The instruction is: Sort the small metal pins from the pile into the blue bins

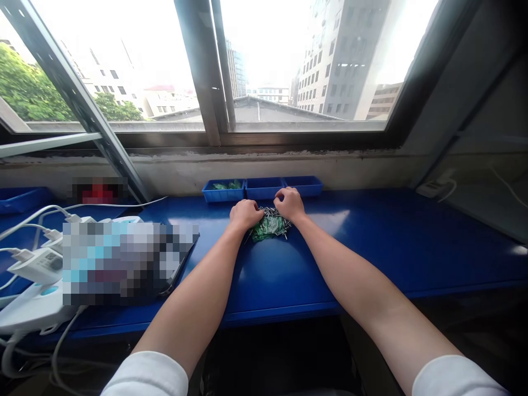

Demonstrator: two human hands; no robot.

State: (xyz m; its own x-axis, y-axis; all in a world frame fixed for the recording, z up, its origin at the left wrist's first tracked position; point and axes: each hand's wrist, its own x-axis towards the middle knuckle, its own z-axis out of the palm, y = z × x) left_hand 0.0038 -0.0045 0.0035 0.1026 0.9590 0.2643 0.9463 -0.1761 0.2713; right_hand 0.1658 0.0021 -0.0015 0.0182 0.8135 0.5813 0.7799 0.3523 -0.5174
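Observation:
A small heap of thin metal pieces (270,212), like nails or rivets, lies on the blue table together with green translucent pieces (270,226), perhaps plastic bags. At the heap's left edge is my left hand (245,213), its fingers curled and pressed together against the metal pieces. My right hand (290,203) bends over the right side of the heap, with thumb and fingers drawn into a pinch. Whatever lies between the fingers of either hand is too small or hidden to make out.
Behind the heap stands a row of blue bins, the left bin (223,193) holding green pieces. On the left lie a white power strip (37,302) with plugs and cables, and a blurred-out flat item (127,261). A window frame (289,138) rises behind the table (391,242).

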